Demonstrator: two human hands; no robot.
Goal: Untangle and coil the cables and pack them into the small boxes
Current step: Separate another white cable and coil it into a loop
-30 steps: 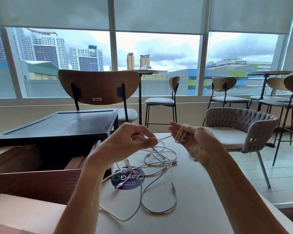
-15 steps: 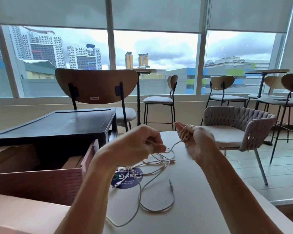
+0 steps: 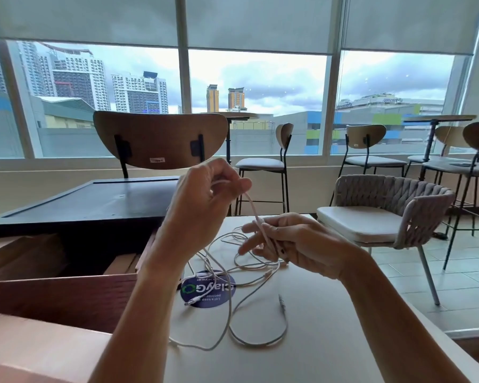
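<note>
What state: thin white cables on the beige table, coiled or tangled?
Tangled: the thin white cables sprawl in loose crossing loops on the beige table, not coiled.

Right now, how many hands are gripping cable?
2. The left hand pinches the cable raised above the table. The right hand holds the same strand lower, across its fingers.
</note>
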